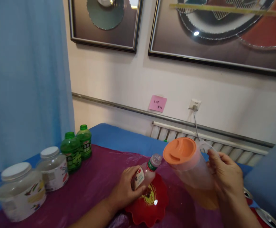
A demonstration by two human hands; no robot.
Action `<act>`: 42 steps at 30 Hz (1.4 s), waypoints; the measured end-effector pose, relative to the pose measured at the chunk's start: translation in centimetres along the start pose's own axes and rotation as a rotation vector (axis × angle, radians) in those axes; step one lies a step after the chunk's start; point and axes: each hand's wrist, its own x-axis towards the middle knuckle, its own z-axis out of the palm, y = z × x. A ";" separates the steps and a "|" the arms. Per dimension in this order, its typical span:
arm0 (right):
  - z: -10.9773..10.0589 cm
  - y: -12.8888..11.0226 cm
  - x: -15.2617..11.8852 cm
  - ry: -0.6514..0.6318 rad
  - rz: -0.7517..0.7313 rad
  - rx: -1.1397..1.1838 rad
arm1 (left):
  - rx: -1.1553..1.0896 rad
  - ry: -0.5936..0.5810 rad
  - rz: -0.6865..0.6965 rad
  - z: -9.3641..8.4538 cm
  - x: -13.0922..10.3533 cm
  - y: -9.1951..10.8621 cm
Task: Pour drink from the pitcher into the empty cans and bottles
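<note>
My left hand (128, 185) is wrapped round a clear plastic bottle (149, 169) with a white label and a green band at its neck. The bottle leans to the right, its uncapped mouth facing a plastic pitcher (195, 177). By its handle my right hand (228, 172) grips this pitcher, which has an orange lid (180, 150) and holds yellowish liquid low in its body. The pitcher tilts toward the bottle; its lid edge is close to the bottle mouth, and no stream shows between them. Below the bottle lies a red scalloped plate (160, 202) with a yellow pattern.
Two white-lidded jars (20, 193) and two green bottles (71, 153) stand at the left on the purple sheet (92, 190). Red cans (265, 217) sit at the lower right, partly behind my right arm. A radiator (235, 152) and a plugged-in socket (195, 105) are on the wall behind.
</note>
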 end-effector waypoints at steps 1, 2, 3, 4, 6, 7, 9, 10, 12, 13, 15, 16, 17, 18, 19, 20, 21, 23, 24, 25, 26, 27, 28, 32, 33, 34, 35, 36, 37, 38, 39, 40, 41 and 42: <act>0.3 -0.2 0.4 -0.014 0.005 0.009 | -0.006 0.004 -0.006 0.0 0.0 -0.1; 0.7 -0.4 0.7 -0.022 0.018 0.028 | -0.012 0.010 -0.009 0.0 0.1 -0.3; 1.2 -0.8 0.9 -0.036 0.041 0.057 | -0.020 0.018 -0.011 0.1 0.1 -0.5; 1.6 -1.2 1.2 -0.054 0.069 0.087 | -0.026 0.026 -0.011 0.1 0.1 -0.8; 2.5 -2.3 1.4 -0.096 0.116 0.134 | -0.036 0.051 -0.005 0.4 0.0 -1.3; 2.9 -2.8 1.5 -0.119 0.127 0.145 | -0.038 0.055 0.001 0.5 0.0 -1.6; 3.4 -3.8 1.5 -0.150 0.128 0.148 | -0.044 0.050 0.003 0.8 0.0 -2.0; 3.5 -4.3 1.5 -0.155 0.126 0.146 | -0.049 0.043 0.000 0.9 0.0 -2.2; 3.7 -5.0 1.3 -0.171 0.130 0.140 | -0.070 0.035 0.004 1.0 0.1 -2.2; 3.6 -5.3 1.2 -0.180 0.133 0.135 | -0.081 0.033 0.016 0.9 0.1 -2.1; 3.6 -5.7 0.8 -0.197 0.137 0.118 | -0.095 0.038 0.055 0.8 0.3 -1.8; 3.5 -5.8 0.6 -0.204 0.139 0.107 | -0.091 0.050 0.073 0.7 0.3 -1.7; 3.5 -5.9 0.3 -0.209 0.138 0.094 | -0.083 0.065 0.085 0.7 0.3 -1.6; 3.5 -5.9 0.2 -0.213 0.137 0.079 | -0.073 0.081 0.090 0.6 0.3 -1.6; 3.6 -6.0 0.1 -0.215 0.134 0.064 | -0.064 0.094 0.091 0.7 0.3 -1.7; 3.6 -6.1 0.0 -0.214 0.128 0.048 | -0.056 0.106 0.089 0.7 0.3 -1.8; 3.7 -6.1 0.0 -0.212 0.120 0.033 | -0.049 0.116 0.085 0.8 0.2 -1.9; 3.9 -6.4 0.1 -0.207 0.101 0.006 | -0.039 0.136 0.073 1.0 0.2 -2.3; 3.9 -6.5 0.2 -0.205 0.093 -0.006 | -0.034 0.142 0.068 1.1 0.1 -2.4; 3.9 -6.7 0.3 -0.204 0.087 -0.018 | -0.031 0.144 0.064 1.1 0.1 -2.4; 3.8 -6.8 0.4 -0.204 0.081 -0.030 | -0.029 0.141 0.062 1.1 0.1 -2.5; 3.8 -6.9 0.5 -0.204 0.077 -0.044 | -0.030 0.133 0.063 1.1 0.1 -2.4; 3.7 -7.0 0.5 -0.203 0.072 -0.059 | -0.031 0.126 0.066 1.1 0.1 -2.4; 3.3 -7.2 0.4 -0.197 0.048 -0.117 | -0.041 0.123 0.075 1.2 0.1 -2.4; 3.3 -7.2 0.4 -0.199 0.041 -0.128 | -0.042 0.125 0.072 1.2 0.1 -2.4; 3.3 -7.3 0.3 -0.202 0.035 -0.138 | -0.042 0.124 0.066 1.2 0.1 -2.5; 3.3 -7.4 0.2 -0.205 0.030 -0.146 | -0.041 0.123 0.059 1.2 0.1 -2.5; 3.3 -7.5 0.1 -0.209 0.024 -0.154 | -0.039 0.120 0.050 1.2 0.1 -2.5; 3.3 -7.6 0.0 -0.212 0.019 -0.162 | -0.036 0.115 0.042 1.2 0.1 -2.5; 3.4 -7.8 0.0 -0.214 0.015 -0.170 | -0.033 0.111 0.036 1.2 0.1 -2.5; 3.4 -7.9 -0.1 -0.215 0.010 -0.178 | -0.030 0.107 0.032 1.1 0.1 -2.4; 3.4 -8.0 -0.2 -0.216 0.005 -0.185 | -0.029 0.103 0.031 1.0 0.1 -2.3; 3.4 -8.1 -0.3 -0.218 -0.001 -0.192 | -0.030 0.097 0.035 1.0 0.1 -2.2; 3.4 -8.2 -0.3 -0.221 -0.008 -0.198 | -0.030 0.093 0.041 0.9 0.1 -2.1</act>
